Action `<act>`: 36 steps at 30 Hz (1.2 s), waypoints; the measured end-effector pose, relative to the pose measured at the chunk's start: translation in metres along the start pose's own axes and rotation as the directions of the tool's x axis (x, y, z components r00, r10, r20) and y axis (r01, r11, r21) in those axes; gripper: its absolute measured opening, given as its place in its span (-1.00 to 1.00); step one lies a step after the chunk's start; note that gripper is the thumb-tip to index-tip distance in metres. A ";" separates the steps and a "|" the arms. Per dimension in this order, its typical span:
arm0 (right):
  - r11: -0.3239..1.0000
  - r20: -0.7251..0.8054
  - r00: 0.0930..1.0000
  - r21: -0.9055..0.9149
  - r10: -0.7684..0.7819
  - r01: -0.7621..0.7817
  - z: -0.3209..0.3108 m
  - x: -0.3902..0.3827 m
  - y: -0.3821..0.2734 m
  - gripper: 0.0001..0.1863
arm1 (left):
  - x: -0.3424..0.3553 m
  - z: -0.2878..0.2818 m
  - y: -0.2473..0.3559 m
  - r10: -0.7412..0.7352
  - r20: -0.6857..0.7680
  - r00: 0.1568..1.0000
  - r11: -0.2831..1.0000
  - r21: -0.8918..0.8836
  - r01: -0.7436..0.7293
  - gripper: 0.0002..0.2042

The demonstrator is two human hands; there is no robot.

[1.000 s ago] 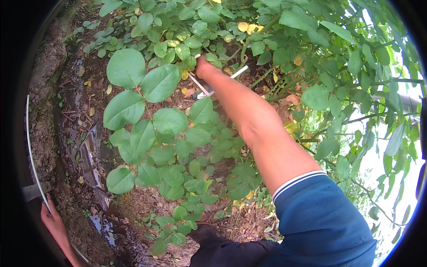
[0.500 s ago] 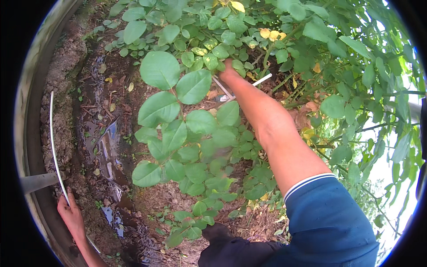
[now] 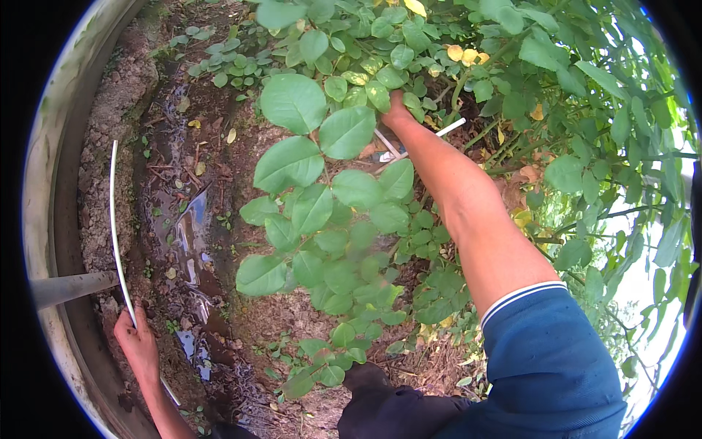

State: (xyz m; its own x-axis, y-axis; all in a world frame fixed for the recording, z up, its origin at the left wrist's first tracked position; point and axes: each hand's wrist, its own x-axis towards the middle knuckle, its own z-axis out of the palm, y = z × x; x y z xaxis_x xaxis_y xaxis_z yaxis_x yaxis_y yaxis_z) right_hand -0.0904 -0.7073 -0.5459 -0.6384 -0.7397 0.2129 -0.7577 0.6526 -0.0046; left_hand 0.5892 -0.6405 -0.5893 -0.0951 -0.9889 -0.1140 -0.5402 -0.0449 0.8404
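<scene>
At the lower left, my left hand [image 3: 139, 342] is closed around a thin, slightly curved white rod [image 3: 117, 219]. Most of the rod rises above the fist, and a short end shows below beside the forearm. My right arm stretches far forward into the leafy bush [image 3: 358, 186]. Of my right hand [image 3: 396, 110] only the wrist end shows; leaves cover the fingers, so its grip cannot be seen. Close to that wrist, a white stick [image 3: 451, 127] pokes out on the right and a paler stick [image 3: 387, 143] slants on the left.
A muddy ditch [image 3: 191, 234] with wet, shiny patches runs between my left hand and the bush. Along the left edge stands a pale curved rim [image 3: 45, 190], with a grey pole [image 3: 77, 287] jutting inward. Dense branches [image 3: 570, 175] crowd the right side.
The whole view has shifted, so the scene sits further right. My left hand still grips the white rod, and my right hand stays within the same leaves.
</scene>
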 end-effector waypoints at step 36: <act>0.349 0.707 0.554 -0.434 -0.440 0.831 -0.097 0.015 -0.046 -0.51 | -0.026 0.013 0.010 -0.233 0.139 0.962 0.943 -0.210 0.259 -0.75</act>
State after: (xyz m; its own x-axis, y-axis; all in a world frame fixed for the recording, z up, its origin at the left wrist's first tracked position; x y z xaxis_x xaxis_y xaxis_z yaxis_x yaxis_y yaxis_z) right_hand -0.0516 -0.7324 -0.4483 -0.1165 -0.8129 -0.5707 -0.7358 -0.3153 0.5993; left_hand 0.5754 -0.6132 -0.5852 -0.0813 -0.9217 -0.3793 -0.3583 -0.3281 0.8741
